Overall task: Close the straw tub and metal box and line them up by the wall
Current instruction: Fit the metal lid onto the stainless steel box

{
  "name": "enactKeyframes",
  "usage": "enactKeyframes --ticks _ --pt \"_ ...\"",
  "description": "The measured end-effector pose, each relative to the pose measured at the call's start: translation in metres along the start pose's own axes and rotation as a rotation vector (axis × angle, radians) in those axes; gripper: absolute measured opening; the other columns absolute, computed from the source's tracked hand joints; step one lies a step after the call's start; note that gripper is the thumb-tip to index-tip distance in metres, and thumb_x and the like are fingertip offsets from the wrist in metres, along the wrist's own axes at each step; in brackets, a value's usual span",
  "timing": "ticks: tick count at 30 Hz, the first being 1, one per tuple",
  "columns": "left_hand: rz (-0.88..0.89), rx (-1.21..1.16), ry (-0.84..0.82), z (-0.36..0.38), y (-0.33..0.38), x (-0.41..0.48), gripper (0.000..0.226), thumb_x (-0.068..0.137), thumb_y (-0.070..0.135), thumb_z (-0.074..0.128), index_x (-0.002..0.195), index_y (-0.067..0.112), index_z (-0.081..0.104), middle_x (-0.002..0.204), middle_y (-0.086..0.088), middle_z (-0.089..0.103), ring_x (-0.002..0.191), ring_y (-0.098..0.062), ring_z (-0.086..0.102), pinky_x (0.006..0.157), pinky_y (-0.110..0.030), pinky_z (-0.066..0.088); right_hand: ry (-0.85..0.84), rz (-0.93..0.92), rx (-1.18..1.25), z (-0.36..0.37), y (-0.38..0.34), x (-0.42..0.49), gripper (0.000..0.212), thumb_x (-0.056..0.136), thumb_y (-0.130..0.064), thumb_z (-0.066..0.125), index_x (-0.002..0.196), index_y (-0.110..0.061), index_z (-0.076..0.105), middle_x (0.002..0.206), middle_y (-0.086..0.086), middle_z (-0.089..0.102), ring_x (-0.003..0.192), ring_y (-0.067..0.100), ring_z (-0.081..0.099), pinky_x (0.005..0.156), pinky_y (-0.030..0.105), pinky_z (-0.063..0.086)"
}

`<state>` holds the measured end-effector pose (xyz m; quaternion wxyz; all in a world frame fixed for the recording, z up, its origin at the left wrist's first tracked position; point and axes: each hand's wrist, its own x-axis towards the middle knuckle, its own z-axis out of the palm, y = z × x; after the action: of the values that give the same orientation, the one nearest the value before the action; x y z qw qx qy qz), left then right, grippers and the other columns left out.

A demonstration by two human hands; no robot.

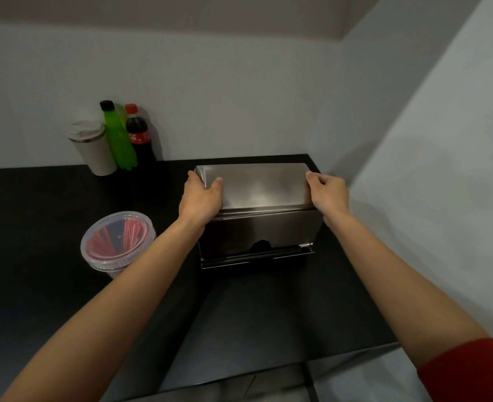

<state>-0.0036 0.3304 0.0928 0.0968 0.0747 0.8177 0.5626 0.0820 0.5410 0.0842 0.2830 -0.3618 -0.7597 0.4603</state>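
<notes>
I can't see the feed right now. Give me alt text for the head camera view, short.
Both hands grip the ends of the metal box on a black counter: left hand at its left end, right hand at its right, near the wall corner. The straw tub, lid on, stands front-left; a tumbler and two bottles stand by the back wall.

Black counter [51, 227], metal box [256, 227], straw tub [117, 242], bottles [129, 137]

Two bare forearms, uncovered from wrist to elbow. Left hand [200, 198] and right hand [327, 192]: no rings, watch or gloves visible; short nails. A red sleeve [471, 372] covers the right upper arm, at the metal box's [256, 195] near right.
</notes>
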Motion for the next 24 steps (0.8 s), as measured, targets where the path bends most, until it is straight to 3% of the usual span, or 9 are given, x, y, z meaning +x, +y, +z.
enactKeyframes --ticks 4,8,14,16,21,24 --pt "0.007 -0.011 0.008 0.0 -0.003 -0.001 0.076 0.092 0.035 0.053 0.151 0.015 0.01 0.149 -0.009 0.035 0.125 -0.027 0.048 0.099 -0.042 0.046 -0.003 0.002 -0.001 0.0 -0.001 -0.003 0.039 0.092 -0.034 0.053 0.12 -0.009 0.063 0.117 0.007 0.066 0.105 0.02 0.059 0.086 0.027 0.043" --pt "0.028 -0.066 -0.006 -0.002 -0.007 -0.001 0.066 0.091 0.032 0.056 0.147 0.017 0.024 0.14 -0.007 0.045 0.111 -0.02 0.054 0.083 -0.033 0.051 -0.001 -0.002 -0.006 -0.001 -0.001 -0.004 0.038 0.092 -0.034 0.052 0.119 -0.01 0.063 0.117 0.007 0.066 0.107 0.021 0.059 0.089 0.029 0.044" --pt "0.047 -0.138 -0.058 -0.004 -0.009 -0.001 0.05 0.088 0.023 0.061 0.134 0.017 0.041 0.115 0.001 0.053 0.092 -0.01 0.058 0.059 -0.013 0.042 -0.008 0.003 -0.011 -0.001 -0.002 -0.003 0.037 0.092 -0.032 0.053 0.118 -0.008 0.064 0.118 0.008 0.065 0.11 0.023 0.058 0.092 0.031 0.044" --pt "0.05 -0.147 -0.067 -0.004 -0.011 -0.002 0.05 0.089 0.023 0.062 0.134 0.017 0.041 0.114 0.002 0.053 0.087 -0.007 0.057 0.058 -0.013 0.043 -0.024 0.006 -0.013 -0.002 -0.002 -0.002 0.037 0.092 -0.032 0.053 0.118 -0.009 0.063 0.117 0.008 0.065 0.11 0.024 0.058 0.095 0.034 0.045" --pt "0.057 -0.173 -0.07 -0.004 -0.014 -0.002 0.053 0.088 0.024 0.063 0.135 0.018 0.04 0.122 -0.002 0.054 0.103 -0.015 0.057 0.064 -0.016 0.046 -0.029 -0.024 -0.021 -0.002 -0.001 -0.006 0.039 0.093 -0.032 0.05 0.123 -0.008 0.06 0.123 0.008 0.063 0.11 0.02 0.057 0.096 0.033 0.044" --pt "0.083 -0.122 -0.03 -0.003 -0.016 -0.004 0.064 0.087 0.027 0.063 0.142 0.016 0.032 0.138 -0.006 0.046 0.107 -0.009 0.047 0.071 -0.014 0.041 -0.034 -0.077 -0.069 0.0 0.001 -0.012 0.044 0.095 -0.035 0.047 0.129 -0.008 0.055 0.127 0.009 0.06 0.116 0.021 0.055 0.1 0.034 0.042"
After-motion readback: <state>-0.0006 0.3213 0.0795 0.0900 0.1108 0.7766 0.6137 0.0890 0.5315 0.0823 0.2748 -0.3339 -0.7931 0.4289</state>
